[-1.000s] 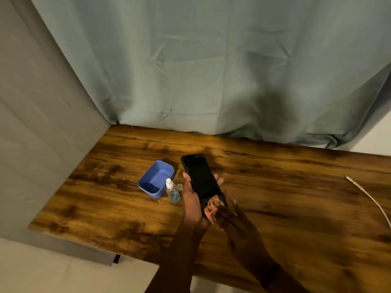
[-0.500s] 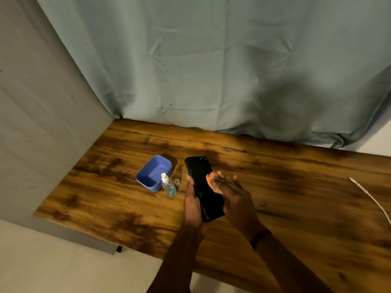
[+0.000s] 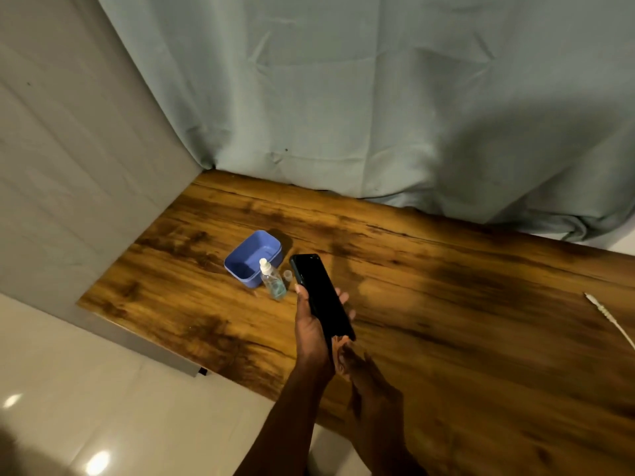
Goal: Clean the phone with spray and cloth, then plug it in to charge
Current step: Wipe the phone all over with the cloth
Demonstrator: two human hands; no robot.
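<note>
Black glass, that's the phone (image 3: 321,297), up off the wooden table (image 3: 446,304) and gripped along its edges by the left hand (image 3: 311,333), thumb on the near-left side, fingertips peeking out on the right. Screen faces up, top end tilted away toward the curtain (image 3: 378,97). The right hand (image 3: 369,383) sits just below the phone's lower end, blurred, fingers stretched toward that bottom edge; whether it pinches anything I cannot tell, and the cloth is not clear to see from here. Over to the left of the phone, the small clear spray bottle (image 3: 272,283) stands upright on the table, white nozzle on top, bluish liquid inside. Its little clear cap (image 3: 288,275) rests between bottle and phone. Just behind the bottle, touching or nearly so, the blue plastic tub (image 3: 252,257) sits open. Way out at the right edge of the table, well apart from everything, lies the white charging cable (image 3: 608,317), plug end pointing inward
</note>
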